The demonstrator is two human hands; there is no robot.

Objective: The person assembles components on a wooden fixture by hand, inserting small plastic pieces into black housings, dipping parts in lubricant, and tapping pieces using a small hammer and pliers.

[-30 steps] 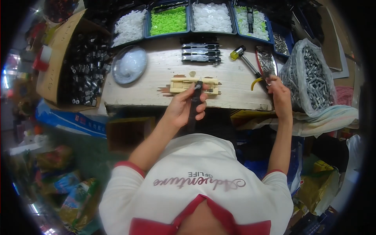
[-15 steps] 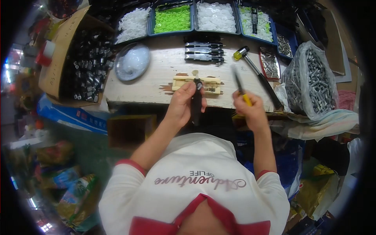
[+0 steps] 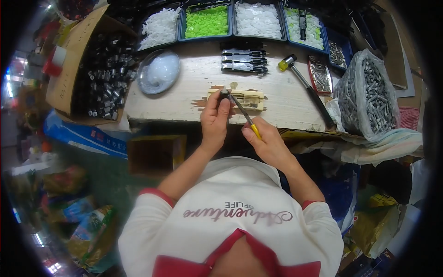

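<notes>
My left hand (image 3: 216, 117) is closed around a small black part (image 3: 224, 94), held upright over the left end of a cream-coloured fixture (image 3: 251, 99). In my right hand (image 3: 267, 141) is a tool with a yellow handle (image 3: 255, 131) and a thin metal shaft. The shaft points up and left, and its tip is at or close to the black part; whether they touch cannot be made out. Behind the fixture lies a stack of black and silver parts (image 3: 243, 61).
A hammer (image 3: 307, 87) and a red tray of metal pins (image 3: 320, 75) lie to the right, beside a plastic bag of metal parts (image 3: 367, 94). Bins of white and green pieces (image 3: 206, 22) line the back. At left are a round dish (image 3: 158, 71) and a cardboard box (image 3: 69, 74).
My right hand has come left from the red tray with the yellow-handled tool, bringing its tip to the black part. My left hand has turned the black part and shifted it slightly left.
</notes>
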